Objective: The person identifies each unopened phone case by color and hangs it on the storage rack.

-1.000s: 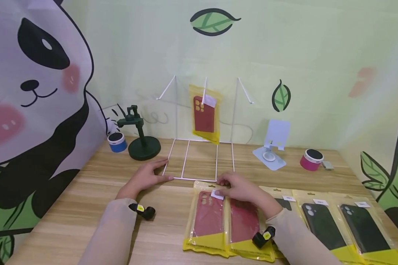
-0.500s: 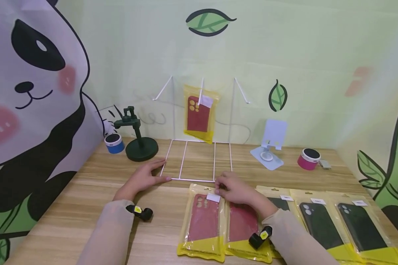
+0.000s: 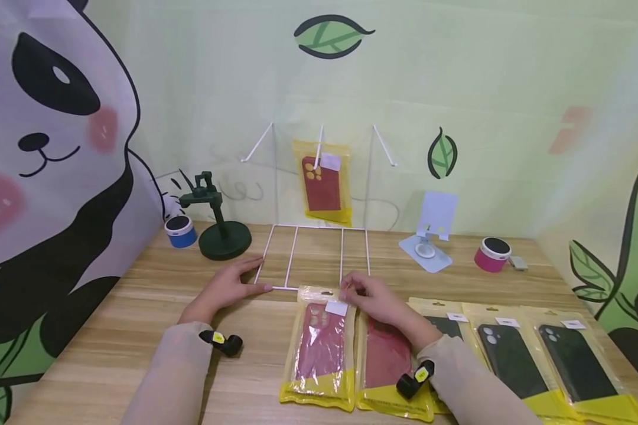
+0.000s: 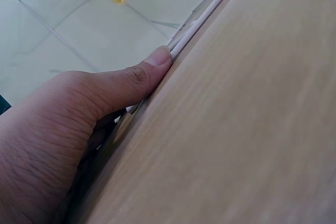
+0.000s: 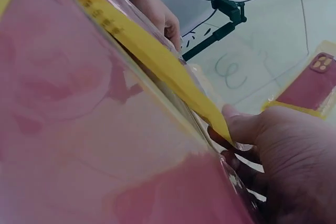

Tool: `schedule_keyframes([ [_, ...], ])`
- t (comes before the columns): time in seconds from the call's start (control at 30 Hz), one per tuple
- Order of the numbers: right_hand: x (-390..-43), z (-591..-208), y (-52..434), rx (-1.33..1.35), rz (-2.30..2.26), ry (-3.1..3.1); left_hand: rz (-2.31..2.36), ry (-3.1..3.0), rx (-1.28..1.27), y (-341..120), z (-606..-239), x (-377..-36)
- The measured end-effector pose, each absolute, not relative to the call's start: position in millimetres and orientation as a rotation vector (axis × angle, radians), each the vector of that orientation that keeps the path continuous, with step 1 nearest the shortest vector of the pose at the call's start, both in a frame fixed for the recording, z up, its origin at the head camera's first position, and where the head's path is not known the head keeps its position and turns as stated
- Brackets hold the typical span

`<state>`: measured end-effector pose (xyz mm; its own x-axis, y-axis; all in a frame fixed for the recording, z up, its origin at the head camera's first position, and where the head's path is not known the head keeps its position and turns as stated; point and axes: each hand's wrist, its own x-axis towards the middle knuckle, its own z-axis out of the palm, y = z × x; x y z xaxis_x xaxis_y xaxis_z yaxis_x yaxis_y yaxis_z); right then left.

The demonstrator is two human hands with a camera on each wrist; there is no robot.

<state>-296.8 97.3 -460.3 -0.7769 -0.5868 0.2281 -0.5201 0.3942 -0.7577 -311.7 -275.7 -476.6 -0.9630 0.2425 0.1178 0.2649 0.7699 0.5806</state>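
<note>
Red phone case in yellow plastic pkg (image 3: pixel 321 348) is pinched at its top by right hand (image 3: pixel 374 301), lifted off wooden table (image 3: pixel 111 348); left hand (image 3: pixel 225 287) lies flat on white wire rack (image 3: pixel 313 260), where 1 red case pkg (image 3: pixel 323 183) is hung, so 5 seem left incl black ones (image 3: pixel 574 360)

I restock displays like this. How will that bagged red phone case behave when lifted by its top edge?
Probably floppy: the red case packet is a thin glossy bag that the right hand pinches at its top. Likely light and a bit slippery. The case inside should keep the middle flat.
</note>
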Motion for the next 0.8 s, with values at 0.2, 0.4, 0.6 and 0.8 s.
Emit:
schedule_keyframes([
  [0.2,-300.2,-461.6,101.6,-1.0,-1.287,2.465,-0.96,-2.926,-0.415,-275.2,-475.7,-311.4],
  [0.4,-300.4,-461.9,104.3,-0.969,-1.314,2.515,-0.931,-2.925,-0.428,-275.9,-476.8,-312.4],
  [0.6,-298.6,-460.8,101.1,-0.798,-1.517,2.508,-0.905,-2.907,-0.437,-276.2,-475.7,-307.6],
  [0.8,-299.3,-456.8,100.1,-0.696,-1.656,2.482,-0.891,-2.905,-0.423,-268.5,-473.6,-303.3],
])
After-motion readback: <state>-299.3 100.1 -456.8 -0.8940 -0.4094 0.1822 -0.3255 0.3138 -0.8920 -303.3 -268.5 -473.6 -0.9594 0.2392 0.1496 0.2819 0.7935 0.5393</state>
